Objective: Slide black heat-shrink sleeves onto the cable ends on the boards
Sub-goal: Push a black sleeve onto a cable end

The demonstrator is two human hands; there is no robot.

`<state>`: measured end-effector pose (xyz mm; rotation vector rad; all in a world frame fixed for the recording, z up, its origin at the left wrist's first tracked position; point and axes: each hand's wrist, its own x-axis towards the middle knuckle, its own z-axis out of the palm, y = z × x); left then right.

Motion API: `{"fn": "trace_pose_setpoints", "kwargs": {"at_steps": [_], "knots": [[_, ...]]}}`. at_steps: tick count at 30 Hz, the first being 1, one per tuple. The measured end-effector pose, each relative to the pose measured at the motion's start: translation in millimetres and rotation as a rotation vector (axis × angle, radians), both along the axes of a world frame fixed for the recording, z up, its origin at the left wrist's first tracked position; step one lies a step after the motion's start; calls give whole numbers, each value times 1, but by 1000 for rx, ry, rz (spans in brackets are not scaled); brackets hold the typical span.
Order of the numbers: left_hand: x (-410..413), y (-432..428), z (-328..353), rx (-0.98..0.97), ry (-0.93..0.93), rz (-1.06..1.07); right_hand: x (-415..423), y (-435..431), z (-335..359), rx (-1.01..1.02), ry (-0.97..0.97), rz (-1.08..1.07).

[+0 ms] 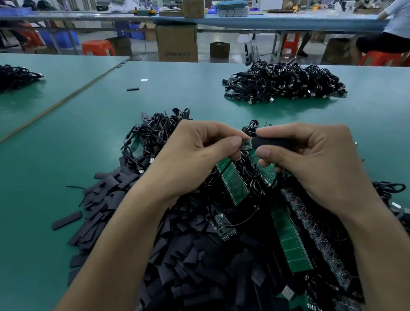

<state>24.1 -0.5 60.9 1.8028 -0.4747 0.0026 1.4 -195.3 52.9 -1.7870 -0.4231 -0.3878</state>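
Two hands are meeting above the green table (53, 167), over a heap of loose black sleeves (195, 259) and strips of green boards (291, 241). The left hand (196, 156) is pinching a small green board (246, 144) between thumb and curled forefinger, with the board's end sticking out to the right. The right hand (322, 160) is gripping a black heat-shrink sleeve (270, 142), thumb below and fingers curling over the top. The sleeve is lying with its long axis nearly level, running left to right across the view. Its left mouth is pointing at the board and meeting its end, though I cannot tell whether it is overlapping the edge. A heap of cables (284, 80) is sitting well apart, farther back on the right.
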Motion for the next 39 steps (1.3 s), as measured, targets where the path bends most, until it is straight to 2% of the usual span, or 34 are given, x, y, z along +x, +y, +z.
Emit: {"fn": "trace_pose_setpoints", "kwargs": {"at_steps": [2,8,13,16,19,27,34,39], "knots": [[-1,0,1,6,23,-24,-1,-1,-1,-34,4,45],[-1,-3,-2,-134,81,-6,0,4,-2,7,4,90],[-3,-5,-2,-69,61,62,1,8,-3,8,-23,44],[-5,-7,-4,36,-25,191,3,7,-4,29,-28,-9],[-6,-6,-3,25,-78,255,5,7,-5,81,-34,-56],[-1,-5,-3,-8,14,116,1,9,-2,138,-61,-31],[1,-3,-4,-33,16,38,3,10,-4,27,-93,-31],[1,-3,-4,-11,9,43,3,13,-4,69,-73,-35]]}}
